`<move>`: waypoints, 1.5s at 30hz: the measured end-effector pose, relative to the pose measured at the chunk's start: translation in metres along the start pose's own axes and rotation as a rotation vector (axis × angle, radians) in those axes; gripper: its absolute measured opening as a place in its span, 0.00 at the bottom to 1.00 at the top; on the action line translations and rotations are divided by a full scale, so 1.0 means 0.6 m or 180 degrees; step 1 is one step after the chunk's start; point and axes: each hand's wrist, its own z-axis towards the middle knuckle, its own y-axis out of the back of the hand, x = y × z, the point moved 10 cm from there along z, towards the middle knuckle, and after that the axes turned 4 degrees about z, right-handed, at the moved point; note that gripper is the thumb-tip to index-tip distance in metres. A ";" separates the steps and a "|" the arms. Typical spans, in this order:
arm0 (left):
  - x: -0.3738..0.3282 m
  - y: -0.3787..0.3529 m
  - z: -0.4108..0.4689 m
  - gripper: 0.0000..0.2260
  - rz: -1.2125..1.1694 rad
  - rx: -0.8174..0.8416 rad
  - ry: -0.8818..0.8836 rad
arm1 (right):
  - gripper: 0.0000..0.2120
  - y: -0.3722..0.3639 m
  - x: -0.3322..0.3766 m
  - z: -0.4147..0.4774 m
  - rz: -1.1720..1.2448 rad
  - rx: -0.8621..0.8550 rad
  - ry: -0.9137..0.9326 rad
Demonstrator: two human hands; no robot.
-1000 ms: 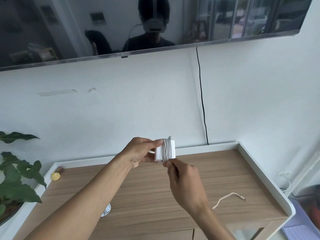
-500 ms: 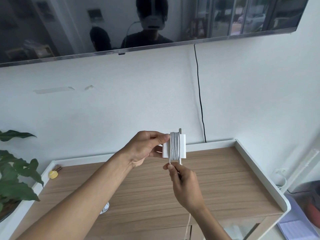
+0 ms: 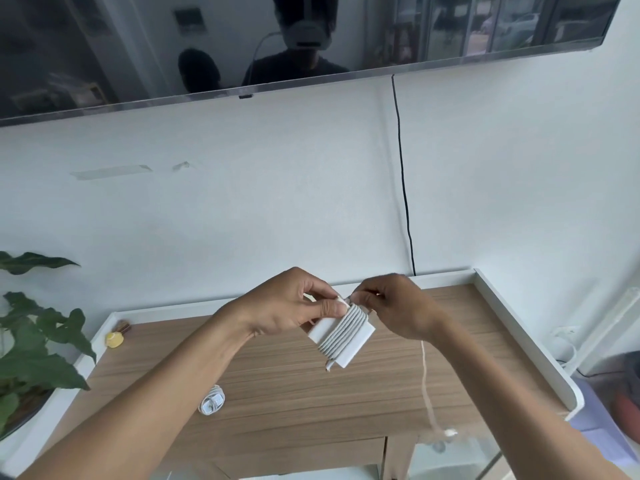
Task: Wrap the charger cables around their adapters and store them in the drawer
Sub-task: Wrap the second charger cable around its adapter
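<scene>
Adapter (image 3: 360,337): smooth white plastic, slight sheen. Cable (image 3: 341,332) wound on it: white, smooth sheath, matt. Tabletop (image 3: 277,393): wood-grain finish, matt, looks like laminate. Its rim (image 3: 528,337): smooth white, satin. Screen (image 3: 138,46) above: dark, high gloss, mirror-like. Wall (image 3: 242,202): matt white paint.

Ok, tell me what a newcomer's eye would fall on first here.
First, the white adapter in the middle, held above the wooden tabletop, its cable wound round it in neat turns. The left hand grips the adapter while the right hand pinches the cable at its top, the loose tail hanging to the lower right. Next, the dark TV across the top.
</scene>
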 end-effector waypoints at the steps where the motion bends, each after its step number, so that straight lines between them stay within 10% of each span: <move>1: 0.005 0.002 0.001 0.11 0.0111 -0.0027 0.0023 | 0.11 0.002 0.002 0.003 -0.0043 0.0076 -0.0032; 22: 0.060 0.052 0.017 0.09 0.0376 -0.1182 0.0270 | 0.14 0.002 0.096 -0.037 -0.1365 -0.0558 0.0386; 35: 0.116 0.049 0.031 0.14 -0.1867 -0.1337 0.1089 | 0.13 -0.028 0.082 -0.072 -0.0215 -0.1236 0.0557; 45: 0.076 0.031 0.035 0.24 -0.2349 -0.1062 0.0704 | 0.10 -0.064 0.041 -0.102 0.0615 -0.1362 0.0502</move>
